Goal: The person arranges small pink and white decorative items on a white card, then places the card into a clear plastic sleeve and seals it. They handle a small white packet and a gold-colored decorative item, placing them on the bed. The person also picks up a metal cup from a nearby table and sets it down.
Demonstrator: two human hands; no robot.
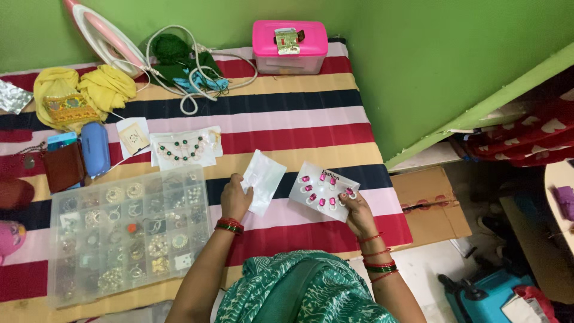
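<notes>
My left hand [235,197] pinches the lower edge of a small clear plastic pouch [263,180], fingers closed on it so that it stands up off the striped bed sheet [299,119]. The pouch is thin and limp; I judge it will sag and slide unless I keep hold near a corner, and it weighs next to nothing. My right hand [357,210] grips a white card of pink-stoned earrings [321,189] by its near right corner, thumb on top, the card tilted over the sheet just right of the pouch. The card looks stiff enough to hold flat from one edge, though the little studs could probably pop loose if it bends; I can't quite see how they are fastened. The edges, clear of the stones, are the safe place to take it.

To my left lies a clear compartment box [128,230] of jewellery, well apart from both hands. Beyond it rests a green-beaded necklace on its card [182,149], and at the far edge a pink-lidded box [290,46].
</notes>
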